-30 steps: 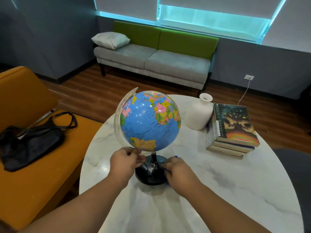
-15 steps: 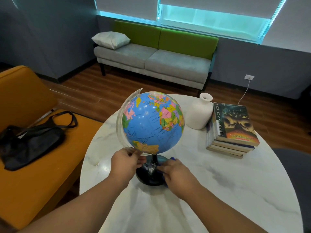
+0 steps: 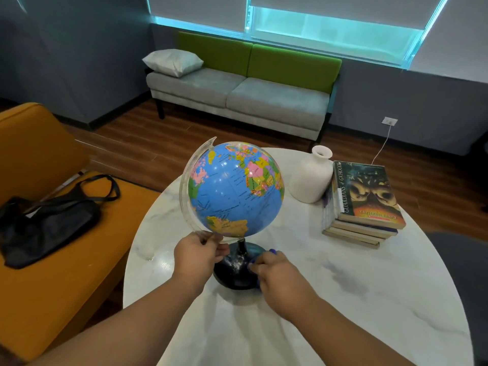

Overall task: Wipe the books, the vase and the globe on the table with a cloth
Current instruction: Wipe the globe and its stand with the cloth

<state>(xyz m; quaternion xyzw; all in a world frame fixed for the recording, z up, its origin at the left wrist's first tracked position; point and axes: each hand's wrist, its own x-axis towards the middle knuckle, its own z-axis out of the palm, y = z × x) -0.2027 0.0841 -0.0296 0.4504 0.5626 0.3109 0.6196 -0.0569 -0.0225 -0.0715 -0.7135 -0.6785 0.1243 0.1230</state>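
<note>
A blue globe (image 3: 235,191) with a clear arc frame stands on a black round base (image 3: 232,273) on the white marble table (image 3: 369,299). My left hand (image 3: 196,256) pinches the bottom of the clear arc. My right hand (image 3: 274,270) holds a blue cloth (image 3: 272,251) against the right side of the base; only small bits of the cloth show past my fingers. A white vase (image 3: 311,178) stands behind the globe to the right, touching a stack of books (image 3: 361,207).
An orange chair (image 3: 47,247) with a black bag (image 3: 45,225) sits left of the table. A grey and green sofa (image 3: 245,93) with a pillow stands by the far wall. A dark seat (image 3: 472,286) edges in at right.
The globe has turned and leaned slightly to the right under my left hand. My right hand has slid a little along the base with the cloth.
</note>
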